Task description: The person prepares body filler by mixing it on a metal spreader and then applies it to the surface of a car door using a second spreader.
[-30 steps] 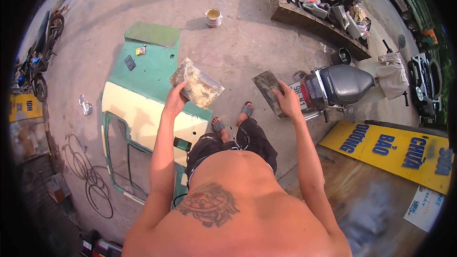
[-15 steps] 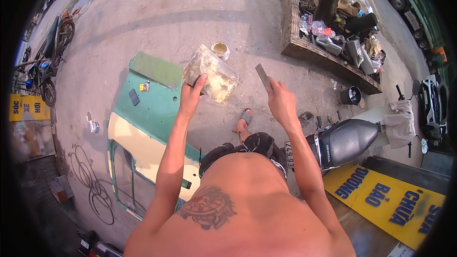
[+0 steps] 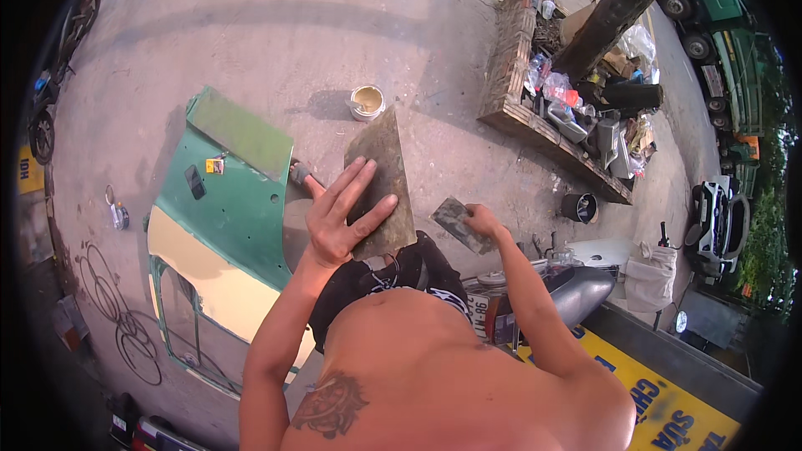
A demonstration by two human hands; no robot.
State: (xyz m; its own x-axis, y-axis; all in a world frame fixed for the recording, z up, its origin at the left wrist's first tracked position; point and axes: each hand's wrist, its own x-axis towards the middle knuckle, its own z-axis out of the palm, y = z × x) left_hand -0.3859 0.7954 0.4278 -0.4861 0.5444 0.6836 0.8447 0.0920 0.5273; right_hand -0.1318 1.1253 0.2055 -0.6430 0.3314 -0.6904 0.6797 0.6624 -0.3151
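My left hand [image 3: 338,225] grips a large stained, dark brownish rectangular board [image 3: 384,167] turned upright, fingers spread across its face and its far edge hidden. To its right, my right hand [image 3: 483,221] holds a smaller dark, smeared flat scraper plate [image 3: 453,222] between thumb and fingers, apart from the board. Beyond the board stands a white bucket [image 3: 359,111] with beige contents. On my left lies a green-and-cream vehicle body panel [image 3: 242,205] with a window opening; a phone [image 3: 195,182] and a small yellow box [image 3: 214,167] rest on it.
A planter [image 3: 493,104] piled with rubbish surrounds a trunk [image 3: 601,25] at back right. A scooter [image 3: 571,288], black bucket [image 3: 578,208] and yellow sign [image 3: 652,384] are at right; cables [image 3: 125,317] lie at left. A green truck [image 3: 702,0] is farther off.
My left hand has turned the board over, from its pale blotchy face to the darker one. My right hand and its plate have moved down and away from the board. The view has shifted.
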